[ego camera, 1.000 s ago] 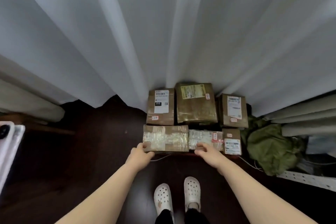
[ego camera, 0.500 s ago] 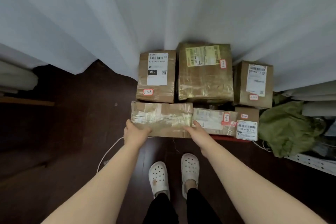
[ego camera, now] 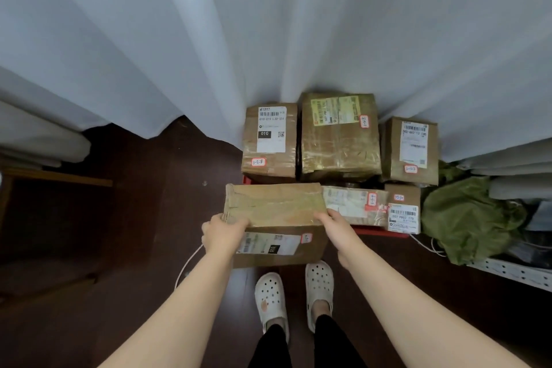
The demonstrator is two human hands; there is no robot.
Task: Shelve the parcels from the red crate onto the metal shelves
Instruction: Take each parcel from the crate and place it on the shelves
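The dark wooden floor point(ego camera: 134, 218) carried a red crate point(ego camera: 380, 231) set against the foot of a pale curtain point(ego camera: 179, 54), whose hem reached the boards. Cardboard boxes point(ego camera: 340, 140) covered the crate so fully that only slivers of its rim showed. Just right of it a crumpled green bag point(ego camera: 466, 218) lay on the floor, and beyond that what looked like a white perforated metal strip point(ego camera: 513, 272). A thin white cord point(ego camera: 186, 266) curved across the boards left of a pair of white clogs point(ego camera: 270, 299).
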